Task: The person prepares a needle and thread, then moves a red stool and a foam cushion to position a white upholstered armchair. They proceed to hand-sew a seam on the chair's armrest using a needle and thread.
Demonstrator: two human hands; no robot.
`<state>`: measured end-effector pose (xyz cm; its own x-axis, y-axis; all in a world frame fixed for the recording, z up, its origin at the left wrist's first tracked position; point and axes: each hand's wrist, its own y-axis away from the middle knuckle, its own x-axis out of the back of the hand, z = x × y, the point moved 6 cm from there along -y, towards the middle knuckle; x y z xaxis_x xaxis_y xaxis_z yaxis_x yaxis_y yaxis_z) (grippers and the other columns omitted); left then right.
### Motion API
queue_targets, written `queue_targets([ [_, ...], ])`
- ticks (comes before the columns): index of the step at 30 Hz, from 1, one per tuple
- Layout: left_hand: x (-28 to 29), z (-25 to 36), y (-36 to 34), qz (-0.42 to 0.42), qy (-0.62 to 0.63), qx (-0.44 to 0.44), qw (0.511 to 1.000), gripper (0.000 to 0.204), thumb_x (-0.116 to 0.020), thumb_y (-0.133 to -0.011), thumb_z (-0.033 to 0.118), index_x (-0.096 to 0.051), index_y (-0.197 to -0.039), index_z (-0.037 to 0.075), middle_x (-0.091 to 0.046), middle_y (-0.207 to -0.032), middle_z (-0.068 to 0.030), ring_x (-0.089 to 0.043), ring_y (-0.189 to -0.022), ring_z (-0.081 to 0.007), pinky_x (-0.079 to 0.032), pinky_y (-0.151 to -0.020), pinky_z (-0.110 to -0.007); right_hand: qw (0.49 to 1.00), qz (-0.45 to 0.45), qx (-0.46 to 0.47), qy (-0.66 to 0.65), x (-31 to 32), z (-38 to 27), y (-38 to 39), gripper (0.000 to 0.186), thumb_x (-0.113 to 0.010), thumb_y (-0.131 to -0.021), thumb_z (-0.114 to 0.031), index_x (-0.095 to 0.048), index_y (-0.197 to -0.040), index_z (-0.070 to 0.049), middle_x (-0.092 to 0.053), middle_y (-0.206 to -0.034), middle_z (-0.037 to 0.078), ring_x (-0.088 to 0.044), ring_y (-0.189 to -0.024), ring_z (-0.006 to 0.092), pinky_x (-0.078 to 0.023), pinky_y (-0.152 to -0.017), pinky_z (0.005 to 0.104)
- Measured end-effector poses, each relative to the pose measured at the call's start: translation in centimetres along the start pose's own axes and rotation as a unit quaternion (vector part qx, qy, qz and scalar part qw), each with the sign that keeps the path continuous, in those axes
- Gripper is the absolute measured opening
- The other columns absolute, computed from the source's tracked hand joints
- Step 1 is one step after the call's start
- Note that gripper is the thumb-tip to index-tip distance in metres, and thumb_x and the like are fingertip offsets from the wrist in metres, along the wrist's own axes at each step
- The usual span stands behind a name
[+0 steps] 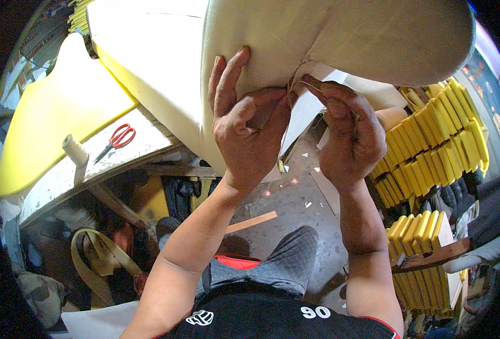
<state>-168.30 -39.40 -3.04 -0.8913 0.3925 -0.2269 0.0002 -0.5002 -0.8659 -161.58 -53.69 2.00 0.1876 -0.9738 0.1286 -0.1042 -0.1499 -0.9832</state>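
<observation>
A large cream fabric-covered piece [340, 34], shaped like padded upholstery, fills the upper middle. A seam runs down its face to a gap in the fabric edge. My left hand [250, 127] lies against it, thumb and index finger pinching the fabric edge at the gap, the other fingers resting on the cover. Just right of the gap, my right hand [351, 127] is closed in a pinch on a thin pale thread [308, 85] that reaches the seam. Whether a needle is between these fingertips is too small to tell.
On the white worktop [142, 133] at left lie red-handled scissors [120, 138] and a thread spool [75, 150], beside a yellow panel [63, 113]. Stacked yellow padded pieces [430, 147] stand at right. A wooden strip [252, 222] and scraps lie on the floor.
</observation>
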Motion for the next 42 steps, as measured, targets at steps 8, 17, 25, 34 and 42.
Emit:
queue_targets([
  [8, -0.1, 0.2, -0.1, 0.006, -0.011, -0.009, 1.0, 0.011, -0.084, -0.073, 0.013, -0.078, -0.082, 0.009, -0.054, -0.143, -0.0101, -0.038, -0.141, -0.0377, -0.034, -0.114, -0.044, 0.999, 0.011, 0.035, 0.001, -0.1, 0.3, 0.3, 0.016, -0.067, -0.085, 0.007, -0.069, -0.099, 0.001, -0.074, -0.098, 0.017, -0.073, -0.086, 0.0271, -0.056, -0.076, 0.0332],
  [17, 0.1, 0.1, 0.0, 0.001, -0.007, 0.007, 1.0, 0.011, -0.084, -0.075, 0.013, -0.078, -0.083, 0.008, -0.054, -0.143, -0.0105, -0.038, -0.141, -0.0378, -0.034, -0.113, -0.045, 0.991, -0.007, 0.131, 0.023, -0.5, -0.5, 0.0, 0.021, -0.069, -0.084, 0.007, -0.065, -0.105, 0.002, -0.073, -0.099, 0.019, -0.073, -0.09, 0.0302, -0.058, -0.079, 0.0347],
  [25, -0.1, 0.4, 0.0, -0.011, -0.011, 0.007, 1.0, 0.011, -0.083, -0.074, 0.012, -0.078, -0.083, 0.008, -0.054, -0.143, -0.0107, -0.037, -0.142, -0.0377, -0.033, -0.114, -0.045, 0.99, -0.005, 0.134, 0.04, -0.2, -0.8, -0.3, 0.017, -0.069, -0.085, 0.006, -0.066, -0.101, 0.002, -0.073, -0.096, 0.018, -0.073, -0.086, 0.0289, -0.057, -0.076, 0.0331],
  [34, 0.0, 0.0, 0.1, -0.002, 0.0, -0.01, 1.0, 0.012, -0.082, -0.073, 0.008, -0.078, -0.085, 0.008, -0.054, -0.144, -0.0108, -0.037, -0.142, -0.0379, -0.033, -0.114, -0.045, 0.994, -0.048, -0.017, 0.093, -0.2, -0.3, -1.2, 0.013, -0.056, -0.099, -0.004, -0.067, -0.102, 0.003, -0.075, -0.09, 0.011, -0.069, -0.078, 0.0114, -0.052, -0.066, 0.022],
  [42, 0.1, -0.2, 0.2, 0.005, -0.008, -0.013, 1.0, 0.012, -0.081, -0.074, 0.006, -0.076, -0.085, 0.008, -0.054, -0.144, -0.0117, -0.037, -0.141, -0.0396, -0.034, -0.114, -0.046, 0.989, -0.098, -0.09, 0.06, -0.5, -0.1, -2.1, 0.015, -0.057, -0.1, -0.006, -0.067, -0.103, 0.005, -0.073, -0.092, 0.013, -0.072, -0.087, 0.02, -0.058, -0.079, 0.03],
])
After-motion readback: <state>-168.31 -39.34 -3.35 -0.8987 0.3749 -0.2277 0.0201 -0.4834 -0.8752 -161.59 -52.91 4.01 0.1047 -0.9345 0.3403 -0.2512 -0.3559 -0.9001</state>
